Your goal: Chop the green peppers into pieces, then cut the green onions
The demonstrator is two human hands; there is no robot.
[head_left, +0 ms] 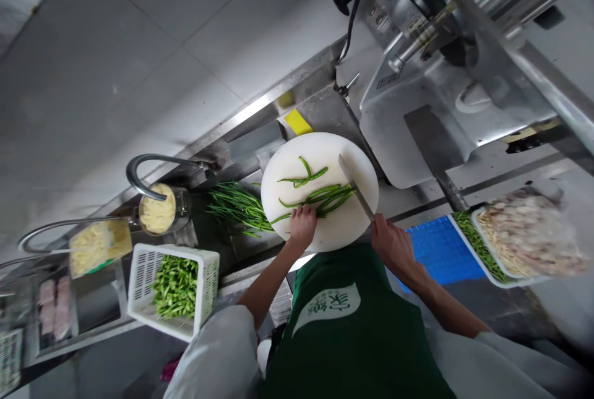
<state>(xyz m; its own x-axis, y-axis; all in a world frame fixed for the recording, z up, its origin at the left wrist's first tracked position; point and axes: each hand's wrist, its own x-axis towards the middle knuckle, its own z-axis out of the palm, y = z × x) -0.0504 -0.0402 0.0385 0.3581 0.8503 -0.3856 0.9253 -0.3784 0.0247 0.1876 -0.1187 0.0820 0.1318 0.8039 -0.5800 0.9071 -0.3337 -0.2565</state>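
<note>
A round white cutting board (325,158) lies on the steel counter in front of me. Several long green beans (325,196) lie across it. My left hand (302,223) is closed, pressing down on the near ends of the beans. My right hand (388,239) grips the handle of a cleaver (355,187), whose blade rests across the beans at the board's right side. A few loose beans (304,176) lie farther back on the board.
A heap of uncut green beans (236,206) lies left of the board. A white basket (172,287) holds cut beans. A metal pot (158,210) and a tub (99,245) hold yellow food. A blue crate (440,250) and a food tray (524,238) sit right. A steel slicing machine (431,71) stands behind.
</note>
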